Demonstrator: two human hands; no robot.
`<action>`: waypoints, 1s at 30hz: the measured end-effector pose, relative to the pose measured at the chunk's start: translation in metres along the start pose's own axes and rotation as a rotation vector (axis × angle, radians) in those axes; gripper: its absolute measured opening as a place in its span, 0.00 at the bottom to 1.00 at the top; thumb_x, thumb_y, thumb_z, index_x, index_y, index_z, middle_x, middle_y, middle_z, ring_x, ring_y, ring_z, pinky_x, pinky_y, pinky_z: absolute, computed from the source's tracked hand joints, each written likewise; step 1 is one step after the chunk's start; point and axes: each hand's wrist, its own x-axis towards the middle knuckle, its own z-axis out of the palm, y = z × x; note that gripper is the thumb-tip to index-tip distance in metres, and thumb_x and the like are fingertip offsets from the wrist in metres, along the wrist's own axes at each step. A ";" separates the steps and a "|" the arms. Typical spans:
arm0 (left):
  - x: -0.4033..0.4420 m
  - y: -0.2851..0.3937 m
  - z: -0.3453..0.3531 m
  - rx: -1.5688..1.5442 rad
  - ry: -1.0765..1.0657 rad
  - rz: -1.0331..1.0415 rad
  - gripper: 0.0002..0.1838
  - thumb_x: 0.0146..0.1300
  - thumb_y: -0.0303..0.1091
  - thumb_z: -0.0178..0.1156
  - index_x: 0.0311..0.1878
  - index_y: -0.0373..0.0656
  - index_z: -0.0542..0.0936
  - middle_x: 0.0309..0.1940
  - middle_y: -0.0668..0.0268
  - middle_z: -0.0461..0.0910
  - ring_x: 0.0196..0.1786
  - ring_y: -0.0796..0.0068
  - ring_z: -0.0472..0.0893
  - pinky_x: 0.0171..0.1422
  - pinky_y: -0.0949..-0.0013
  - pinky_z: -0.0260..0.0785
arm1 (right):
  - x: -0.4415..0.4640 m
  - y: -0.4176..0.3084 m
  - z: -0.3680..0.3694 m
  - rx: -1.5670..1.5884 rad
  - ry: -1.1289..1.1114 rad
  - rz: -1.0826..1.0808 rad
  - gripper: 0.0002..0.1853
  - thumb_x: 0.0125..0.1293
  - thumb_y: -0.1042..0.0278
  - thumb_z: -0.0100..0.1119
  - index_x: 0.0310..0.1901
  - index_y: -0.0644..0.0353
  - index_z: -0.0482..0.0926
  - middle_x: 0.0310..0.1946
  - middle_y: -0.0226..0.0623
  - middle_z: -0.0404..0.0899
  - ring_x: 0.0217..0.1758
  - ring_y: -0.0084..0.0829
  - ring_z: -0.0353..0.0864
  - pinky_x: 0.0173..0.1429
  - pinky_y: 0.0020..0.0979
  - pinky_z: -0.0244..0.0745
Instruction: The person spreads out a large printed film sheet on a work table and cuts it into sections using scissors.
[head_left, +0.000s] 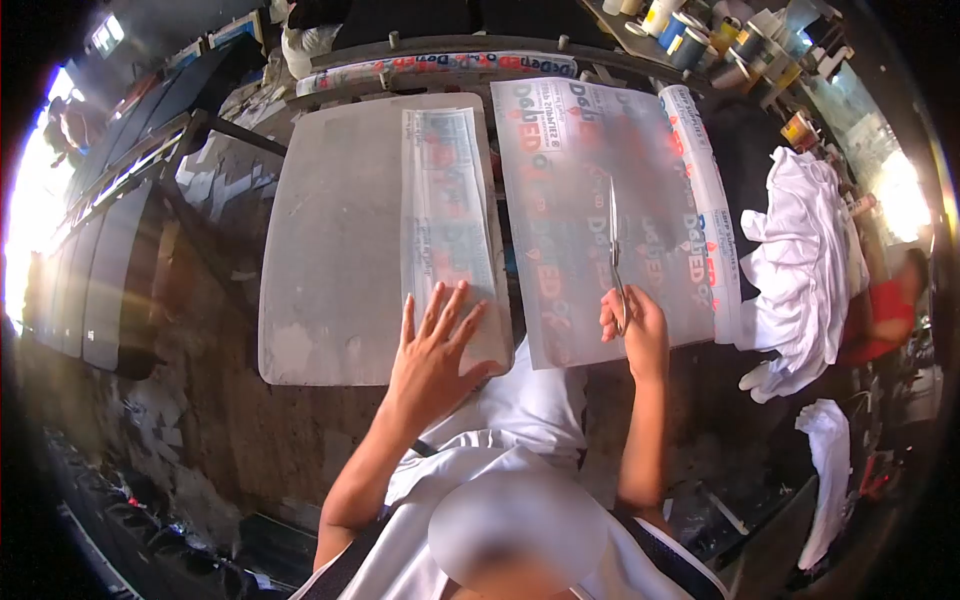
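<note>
My left hand (440,340) lies with fingers spread on the lower end of a printed film strip (445,200), which rests along the right side of a grey board (335,240). Scissors (614,235) point away from me in my right hand (635,325), whose fingers are wrapped round the handles. Beneath the scissors, a wide translucent sheet with red and blue print (570,270) covers the surface on the right. Its right side is rolled up into a printed roll (700,190).
White cloth (800,250) is heaped at the right, with another white piece (825,480) below it. Tubs and cans (688,45) stand at the upper right. A person in red (890,320) is at the far right. More dark boards (125,270) stand at the left.
</note>
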 end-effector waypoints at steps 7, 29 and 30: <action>0.012 0.002 -0.006 0.034 0.026 0.036 0.36 0.70 0.52 0.66 0.78 0.53 0.71 0.83 0.58 0.59 0.87 0.55 0.52 0.90 0.41 0.36 | -0.041 0.002 -0.010 -0.006 0.042 0.006 0.16 0.79 0.57 0.63 0.41 0.63 0.79 0.28 0.31 0.78 0.25 0.20 0.77 0.32 0.25 0.73; 0.219 -0.014 0.028 -0.689 0.078 -0.469 0.24 0.66 0.50 0.70 0.27 0.34 0.85 0.23 0.59 0.85 0.24 0.65 0.85 0.35 0.59 0.79 | -0.108 0.018 -0.016 0.069 0.029 0.079 0.14 0.77 0.59 0.66 0.40 0.63 0.80 0.28 0.29 0.80 0.28 0.21 0.78 0.32 0.26 0.73; 0.219 -0.017 0.031 -0.688 0.079 -0.469 0.24 0.66 0.50 0.70 0.27 0.34 0.85 0.23 0.59 0.85 0.24 0.65 0.85 0.35 0.59 0.79 | -0.109 0.020 -0.018 0.057 0.036 0.088 0.14 0.77 0.59 0.65 0.40 0.63 0.80 0.28 0.29 0.80 0.28 0.21 0.78 0.32 0.26 0.73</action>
